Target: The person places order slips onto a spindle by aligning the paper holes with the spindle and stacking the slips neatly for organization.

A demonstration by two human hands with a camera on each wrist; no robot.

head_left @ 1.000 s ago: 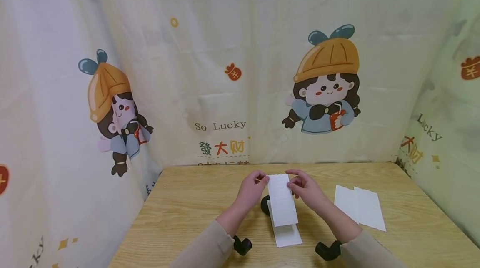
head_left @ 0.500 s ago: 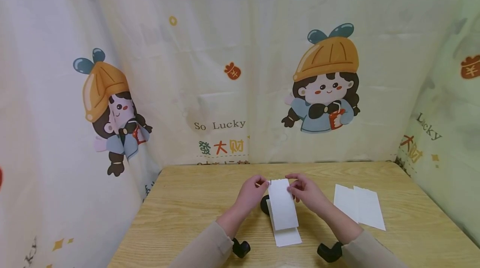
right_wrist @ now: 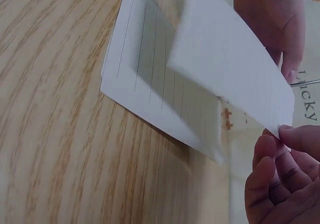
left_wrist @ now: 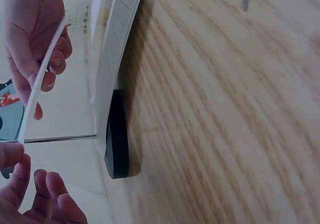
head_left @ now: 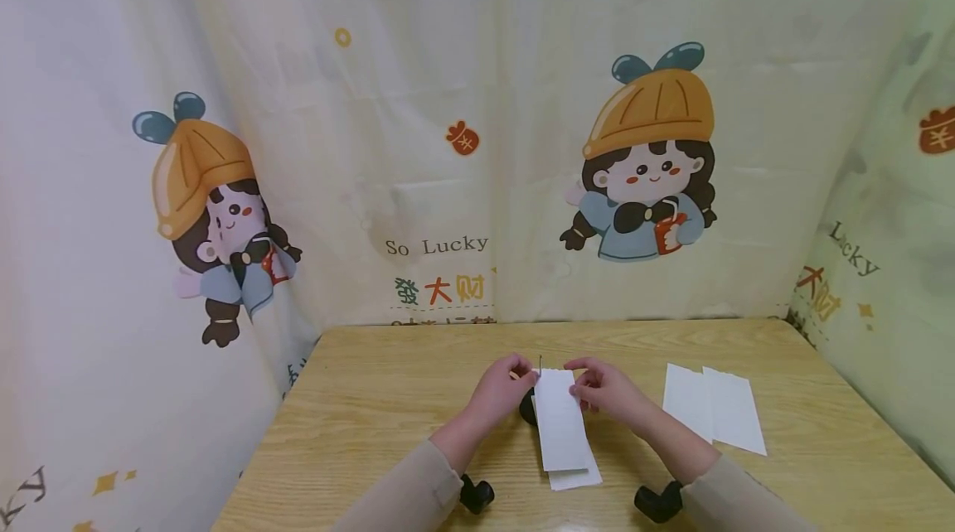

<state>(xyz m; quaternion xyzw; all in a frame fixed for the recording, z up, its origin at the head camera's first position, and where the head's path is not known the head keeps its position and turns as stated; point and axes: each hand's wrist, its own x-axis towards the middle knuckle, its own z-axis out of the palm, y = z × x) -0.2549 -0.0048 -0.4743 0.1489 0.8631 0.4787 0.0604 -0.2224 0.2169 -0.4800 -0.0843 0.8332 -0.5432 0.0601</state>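
My left hand (head_left: 501, 393) pinches the top left corner of a small white lined sheet (head_left: 563, 424), and my right hand (head_left: 610, 388) pinches its right edge near the top. A thin metal spike (head_left: 540, 365) sticks up through that sheet near the left fingertips. Below, the spike (left_wrist: 62, 139) runs down to more white lined paper (left_wrist: 112, 49) lying over a round black base (left_wrist: 118, 139). From the right wrist side, the held sheet (right_wrist: 230, 59) hangs tilted above the lower paper (right_wrist: 150, 79), with a gap between them.
Two white sheets (head_left: 688, 403) lie side by side, slightly overlapping, on the right of the wooden table (head_left: 373, 399). Black wrist-worn pieces (head_left: 477, 495) show beside both sleeves. A printed curtain (head_left: 418, 184) hangs behind and at both sides.
Both hands have come down with the sheet, and the spike's tip now stands out above it. The sheet's near end has sunk closer to the paper below.
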